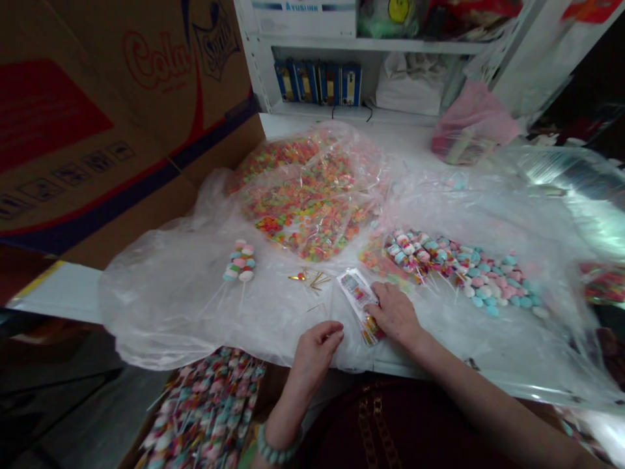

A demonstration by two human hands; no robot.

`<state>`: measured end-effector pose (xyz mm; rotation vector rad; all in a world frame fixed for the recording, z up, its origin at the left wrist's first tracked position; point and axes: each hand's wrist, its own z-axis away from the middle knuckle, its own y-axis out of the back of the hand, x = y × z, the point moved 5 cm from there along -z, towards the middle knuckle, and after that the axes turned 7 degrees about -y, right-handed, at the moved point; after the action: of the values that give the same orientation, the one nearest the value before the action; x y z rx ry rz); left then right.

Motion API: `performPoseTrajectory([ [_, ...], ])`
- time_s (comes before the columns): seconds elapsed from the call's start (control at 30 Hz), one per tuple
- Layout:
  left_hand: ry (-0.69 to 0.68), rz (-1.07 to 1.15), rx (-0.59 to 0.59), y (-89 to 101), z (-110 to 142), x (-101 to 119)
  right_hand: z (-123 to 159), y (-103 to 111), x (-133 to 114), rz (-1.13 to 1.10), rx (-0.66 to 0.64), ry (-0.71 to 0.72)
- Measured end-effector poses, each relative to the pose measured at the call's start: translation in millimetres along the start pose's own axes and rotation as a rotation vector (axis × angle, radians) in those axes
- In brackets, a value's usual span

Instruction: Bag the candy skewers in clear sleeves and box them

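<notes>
While two pastel candy skewers on white sticks point(239, 263) lie well left of the fingers, the left hand point(312, 357) curls thumb and index close together, though blur hides whether they meet. Just right of those fingertips and slightly beyond, a flat stack of clear printed plastic packets point(355, 289) slants, long axis running far-left to near-right. The right hand point(396, 314), nearer, has fingers clamped on its right edge.
</notes>
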<state>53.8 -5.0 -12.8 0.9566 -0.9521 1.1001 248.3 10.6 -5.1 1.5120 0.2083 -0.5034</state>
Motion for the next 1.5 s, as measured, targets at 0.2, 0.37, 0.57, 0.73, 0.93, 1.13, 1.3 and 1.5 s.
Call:
performPoseTrajectory([
  [0.2,0.087,0.096,-0.024,7.7,0.7,-10.5,-12.7,-7.4,22.2,-0.358,-0.042,-0.140],
  [0.37,0.120,0.159,-0.033,8.6,0.0,-7.2,-12.1,-1.5,33.4,-0.597,0.144,-0.128],
  [0.57,0.151,0.230,-0.098,3.2,1.9,-7.9,-12.5,2.7,27.7,-0.709,0.143,-0.247],
  [0.73,0.143,0.332,-0.159,-5.7,5.2,-12.4,-11.1,16.5,10.0,-0.594,0.232,-0.107],
  [0.93,0.123,0.750,-0.069,0.5,7.4,-8.5,8.6,-2.0,-57.4,-0.756,-0.202,-0.015],
  [1.13,0.104,0.939,0.316,57.2,10.1,-21.2,14.0,-60.1,-142.0,-0.810,-0.517,0.017],
  [1.3,0.112,0.937,0.682,134.0,24.0,-40.1,-11.4,-93.6,-221.7,-0.449,-0.439,0.361],
  [1.5,0.151,0.966,0.813,163.0,37.1,-39.3,-38.8,-125.5,-263.9,-0.484,-0.480,0.176],
])
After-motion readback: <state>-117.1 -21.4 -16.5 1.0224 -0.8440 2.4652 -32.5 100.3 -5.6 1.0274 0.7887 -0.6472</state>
